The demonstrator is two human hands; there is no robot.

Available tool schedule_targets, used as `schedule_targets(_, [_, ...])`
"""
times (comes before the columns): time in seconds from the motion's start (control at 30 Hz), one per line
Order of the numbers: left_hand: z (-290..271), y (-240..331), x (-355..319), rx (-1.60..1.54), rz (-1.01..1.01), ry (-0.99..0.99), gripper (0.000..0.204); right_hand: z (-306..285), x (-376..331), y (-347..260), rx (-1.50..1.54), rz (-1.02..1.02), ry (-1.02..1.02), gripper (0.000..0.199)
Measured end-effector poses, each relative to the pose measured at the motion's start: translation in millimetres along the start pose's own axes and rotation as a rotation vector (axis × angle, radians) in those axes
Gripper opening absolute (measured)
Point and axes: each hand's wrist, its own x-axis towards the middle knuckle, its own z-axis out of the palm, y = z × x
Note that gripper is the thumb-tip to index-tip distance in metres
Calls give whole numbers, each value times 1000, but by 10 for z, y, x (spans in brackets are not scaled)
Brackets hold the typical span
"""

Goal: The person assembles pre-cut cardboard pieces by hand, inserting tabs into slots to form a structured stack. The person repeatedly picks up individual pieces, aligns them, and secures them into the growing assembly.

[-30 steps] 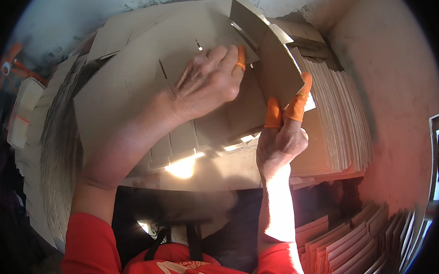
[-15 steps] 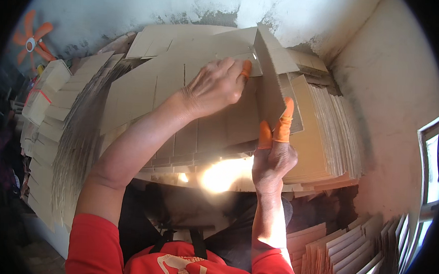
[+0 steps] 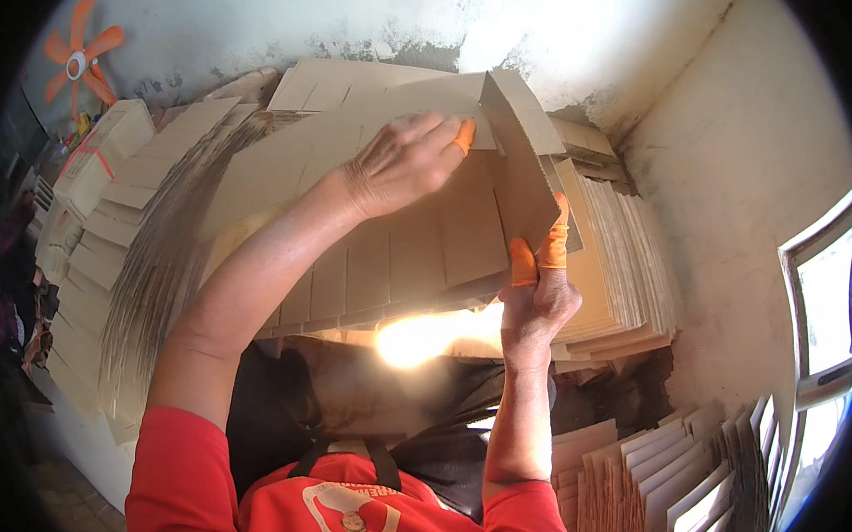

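Observation:
My right hand (image 3: 539, 306), with orange rubber covers on two fingers, pinches the near lower corner of a brown cardboard flap (image 3: 520, 160). The flap stands nearly upright, one finger on each side of it. My left hand (image 3: 407, 164) is closed over the middle of the cardboard, an orange cover on one fingertip, beside the flap's far end. What its fingers hold, if anything, is hidden. Beneath both hands lie flat cardboard sheets (image 3: 447, 238) with slots cut into them, heaped in a broad pile.
Stacked cardboard (image 3: 629, 257) stands to the right, and a tall fanned stack (image 3: 168, 224) leans at the left. More sheets (image 3: 656, 480) stand on edge at lower right. An orange-bladed fan (image 3: 78, 63) is by the far wall (image 3: 362, 17). A window (image 3: 824, 297) is on the right.
The whole view has shifted slightly. My right hand still grips the flap's near corner, and the flap leans a little more to the left at its far end. My left hand stays closed beside it.

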Motion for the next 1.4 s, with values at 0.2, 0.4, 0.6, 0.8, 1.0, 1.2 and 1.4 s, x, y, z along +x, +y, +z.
schedule_targets(0.2, [-57, 142, 14, -27, -48, -47, 31, -4, -77, -121, -206, -77, -108, 71])
schedule_targets(0.4, [-183, 340, 31, -63, 127, 26, 26, 4, 14, -21, -236, 41, -86, 67])
schedule_targets(0.6, [-241, 515, -124, -236, -37, -161, 45, 57, 229, -94, -503, -42, -205, 61])
schedule_targets(0.8, [-835, 406, -608, -473, -709, -899, 111, 59, 726, 169, -699, -241, -249, 34])
schedule_targets(1.0, [-1111, 320, -1581, -645, -668, -986, 127, 118, 1162, 668, -714, -145, -432, 15])
schedule_targets(1.2, [-1089, 428, -1872, -247, -624, -780, 73, 406, 1467, 988, -611, 78, -646, 17])
schedule_targets(1.4, [-1583, 237, -1703, -222, -907, -914, 65, 831, 1406, 644, -513, 123, -867, 17])
